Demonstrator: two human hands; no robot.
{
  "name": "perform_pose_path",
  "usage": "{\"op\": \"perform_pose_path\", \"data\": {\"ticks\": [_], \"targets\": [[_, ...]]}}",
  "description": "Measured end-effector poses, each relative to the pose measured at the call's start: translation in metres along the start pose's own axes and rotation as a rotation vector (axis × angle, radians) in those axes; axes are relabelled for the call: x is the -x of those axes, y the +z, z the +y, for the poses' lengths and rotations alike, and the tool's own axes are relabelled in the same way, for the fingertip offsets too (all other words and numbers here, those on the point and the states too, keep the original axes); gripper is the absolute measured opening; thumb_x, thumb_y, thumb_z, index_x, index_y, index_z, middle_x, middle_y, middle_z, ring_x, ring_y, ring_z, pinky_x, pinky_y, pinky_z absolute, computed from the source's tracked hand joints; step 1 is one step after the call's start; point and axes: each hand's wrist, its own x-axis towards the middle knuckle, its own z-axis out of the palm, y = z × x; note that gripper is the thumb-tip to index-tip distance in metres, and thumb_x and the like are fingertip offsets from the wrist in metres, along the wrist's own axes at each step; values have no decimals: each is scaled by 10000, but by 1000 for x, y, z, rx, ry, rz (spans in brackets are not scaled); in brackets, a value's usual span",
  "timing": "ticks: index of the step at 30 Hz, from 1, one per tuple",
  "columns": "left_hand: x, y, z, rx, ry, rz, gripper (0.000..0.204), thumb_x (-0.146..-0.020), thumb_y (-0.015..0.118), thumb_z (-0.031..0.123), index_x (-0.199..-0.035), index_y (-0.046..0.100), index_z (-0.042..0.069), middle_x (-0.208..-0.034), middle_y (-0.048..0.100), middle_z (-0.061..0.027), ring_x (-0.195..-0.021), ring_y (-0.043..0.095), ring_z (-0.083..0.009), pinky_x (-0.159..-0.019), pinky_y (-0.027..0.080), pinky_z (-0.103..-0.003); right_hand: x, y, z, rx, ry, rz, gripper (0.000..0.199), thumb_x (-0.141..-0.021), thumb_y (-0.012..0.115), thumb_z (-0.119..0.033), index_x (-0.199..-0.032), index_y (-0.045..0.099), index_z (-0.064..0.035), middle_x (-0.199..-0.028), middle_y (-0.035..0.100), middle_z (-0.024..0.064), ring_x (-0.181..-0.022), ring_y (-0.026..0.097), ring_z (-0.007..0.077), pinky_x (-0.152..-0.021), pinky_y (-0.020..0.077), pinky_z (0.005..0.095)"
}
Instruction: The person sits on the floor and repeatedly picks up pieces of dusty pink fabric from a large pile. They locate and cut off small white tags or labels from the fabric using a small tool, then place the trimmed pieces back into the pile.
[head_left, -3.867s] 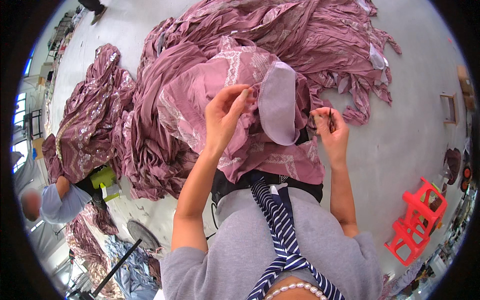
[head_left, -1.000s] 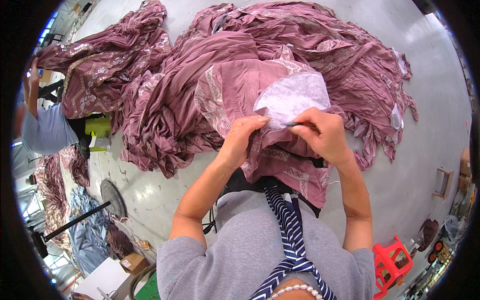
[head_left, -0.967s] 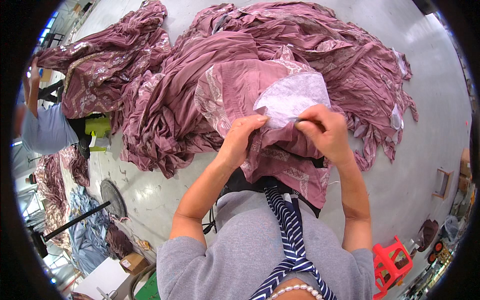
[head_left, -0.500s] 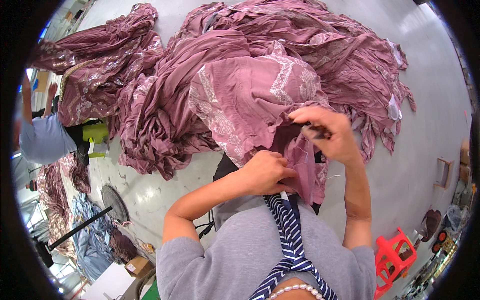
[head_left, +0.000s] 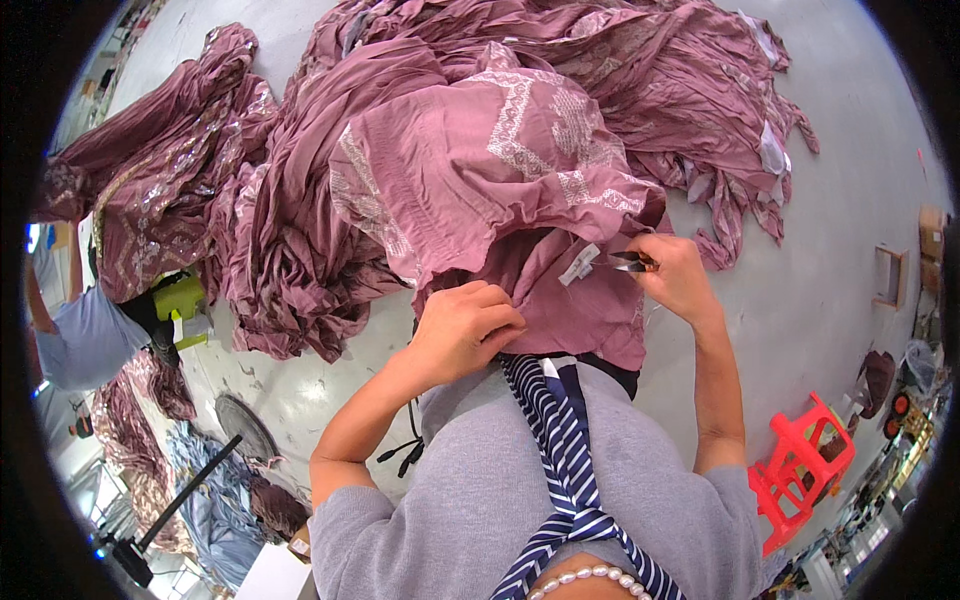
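Note:
A mauve garment (head_left: 430, 150) with white patterned bands lies spread in front of me, its opening turned toward my body. My left hand (head_left: 465, 325) is closed on the near edge of that opening, fingers pinched over the cloth. In my right hand (head_left: 678, 280) is a pair of thread snips (head_left: 634, 262), their blades pointing left over the inside of the garment. A small white label (head_left: 578, 264) shows on the inner cloth just left of the blades. The garment's right edge passes close to my right hand.
A large heap of similar mauve garments (head_left: 680, 90) spreads over the pale surface beyond. At the left edge is another person in a light blue shirt (head_left: 92, 340). A red plastic stool (head_left: 800, 470) stands at lower right. Blue cloth (head_left: 205, 500) lies at lower left.
My left hand has shifted left along the garment edge. My right hand has come lower with the snips, now clearly visible. The opening is spread wider, and the white label shows.

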Motion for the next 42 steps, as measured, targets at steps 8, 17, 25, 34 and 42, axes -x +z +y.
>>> {"op": "perform_pose_path", "data": {"ticks": [8, 17, 25, 34, 42], "targets": [[-43, 22, 1, -231, -290, -42, 595, -751, 714, 436, -1191, 562, 64, -899, 641, -138, -841, 625, -302, -700, 498, -386, -5, -1, -5, -172, 62, 113, 144, -686, 655, -29, -817, 594, -15, -650, 553, 107, -532, 510, 215, -508, 400, 306], [-80, 75, -30, 383, -398, -41, 266, -728, 757, 201, -857, 650, -6, -733, 642, -115, -621, 600, -190, -585, 467, -311, -8, -13, -5, -313, 29, 237, 149, -706, 680, -2, -837, 610, -12, -621, 523, 61, -528, 464, 122, -498, 374, 263], [-72, 43, 10, -84, 48, 352, 89, -738, 662, 48, -722, 575, 49, -966, 585, -87, -741, 556, -136, -628, 446, -266, 2, -18, 6, -345, 87, 277, 107, -760, 686, -15, -841, 616, -9, -630, 519, 20, -557, 432, 61, -492, 346, 235], [-65, 48, 10, 1475, -783, -32, 223, -835, 622, 83, -1050, 608, 27, -980, 655, -43, -893, 603, -99, -839, 459, -229, 1, -21, -2, -379, 55, 270, 119, -733, 672, 11, -841, 626, -9, -637, 518, 12, -561, 434, 60, -499, 345, 231], [-77, 50, 12, 1517, -641, -311, 341, -775, 679, 23, -1112, 627, 9, -1032, 668, -56, -905, 630, -133, -883, 471, -269, 10, -10, 14, -318, -18, 355, 110, -801, 697, -54, -848, 610, -5, -719, 572, 7, -570, 447, 55, -497, 346, 204]]}}
